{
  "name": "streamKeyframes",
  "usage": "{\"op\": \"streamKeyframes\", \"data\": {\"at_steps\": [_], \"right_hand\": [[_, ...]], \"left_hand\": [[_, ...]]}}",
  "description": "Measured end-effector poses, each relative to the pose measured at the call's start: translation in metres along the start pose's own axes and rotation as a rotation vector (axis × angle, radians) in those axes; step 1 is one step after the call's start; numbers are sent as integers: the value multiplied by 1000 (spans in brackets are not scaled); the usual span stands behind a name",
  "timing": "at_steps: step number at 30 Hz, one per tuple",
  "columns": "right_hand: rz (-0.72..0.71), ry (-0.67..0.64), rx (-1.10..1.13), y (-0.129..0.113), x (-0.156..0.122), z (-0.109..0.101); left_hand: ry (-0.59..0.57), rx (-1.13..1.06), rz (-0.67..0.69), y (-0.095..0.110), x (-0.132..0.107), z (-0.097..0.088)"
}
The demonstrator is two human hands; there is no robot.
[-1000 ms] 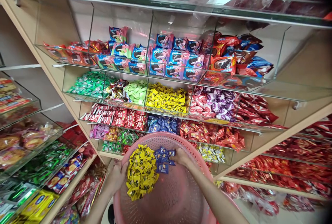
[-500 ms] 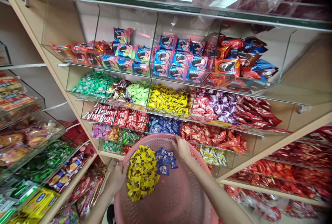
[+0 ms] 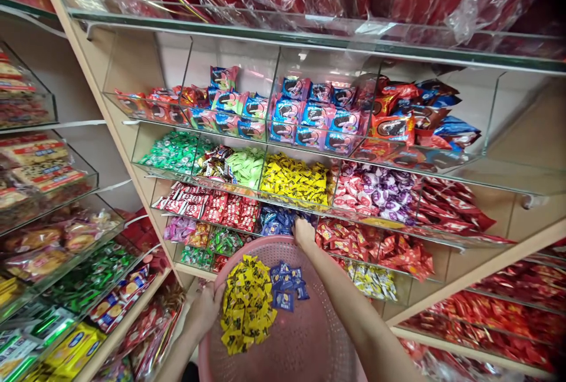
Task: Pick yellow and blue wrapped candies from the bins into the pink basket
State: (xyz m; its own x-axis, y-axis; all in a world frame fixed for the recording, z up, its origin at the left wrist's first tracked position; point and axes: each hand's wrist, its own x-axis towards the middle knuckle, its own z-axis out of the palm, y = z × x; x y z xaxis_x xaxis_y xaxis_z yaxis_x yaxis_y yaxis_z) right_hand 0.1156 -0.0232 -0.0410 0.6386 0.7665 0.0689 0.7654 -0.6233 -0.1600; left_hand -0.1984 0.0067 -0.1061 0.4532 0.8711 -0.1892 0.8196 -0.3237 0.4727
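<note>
A pink perforated plastic basket (image 3: 207,335) is at the bottom centre. My left hand (image 3: 204,305) is closed on its left rim. Inside lie a heap of yellow-wrapped candies (image 3: 247,305) and a small group of blue-wrapped candies (image 3: 288,280). My right hand (image 3: 304,233) reaches past the far rim to the shelf bin of blue packets (image 3: 276,221). Its fingers look curled in at the right side of that bin, and their tips are hidden, so I cannot make out what they hold.
Glass-fronted shelves hold yellow candies (image 3: 296,180), green candies (image 3: 177,152), red packets (image 3: 230,208) and blue-pink biscuit packs (image 3: 287,111). A glass shelf edge (image 3: 283,40) runs across above. More stocked shelves stand left and right, with wooden side panels (image 3: 97,105) between.
My right hand has left the basket's far rim and moved forward to the blue packets' bin. The left hand still holds the basket. The view has shifted, so the shelves appear lower and further right.
</note>
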Motion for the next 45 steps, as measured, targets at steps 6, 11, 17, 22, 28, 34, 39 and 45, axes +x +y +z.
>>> {"op": "streamKeyframes", "data": {"at_steps": [6, 11, 17, 22, 28, 34, 39, 45], "right_hand": [[-39, 170, 61, 17, -21, -20], [-95, 291, 394, 41, -62, -18], [92, -293, 877, 56, -111, 30], [274, -519, 871, 56, -126, 53], [257, -562, 745, 55, -128, 71], [266, -380, 496, 62, -126, 81], [78, -122, 142, 61, -114, 53], [-203, 95, 166, 37, -55, -1]], "left_hand": [[2, -37, 1, 0, -1, 1], [-6, -67, -8, 1, -1, 1], [-13, -93, 13, -1, -1, 2], [6, -53, 19, -1, -1, 2], [25, -25, 35, -4, 0, 5], [19, -19, 21, -4, 0, 4], [22, -52, 9, 2, -4, -1], [-16, -18, -9, 3, -3, -2]]}}
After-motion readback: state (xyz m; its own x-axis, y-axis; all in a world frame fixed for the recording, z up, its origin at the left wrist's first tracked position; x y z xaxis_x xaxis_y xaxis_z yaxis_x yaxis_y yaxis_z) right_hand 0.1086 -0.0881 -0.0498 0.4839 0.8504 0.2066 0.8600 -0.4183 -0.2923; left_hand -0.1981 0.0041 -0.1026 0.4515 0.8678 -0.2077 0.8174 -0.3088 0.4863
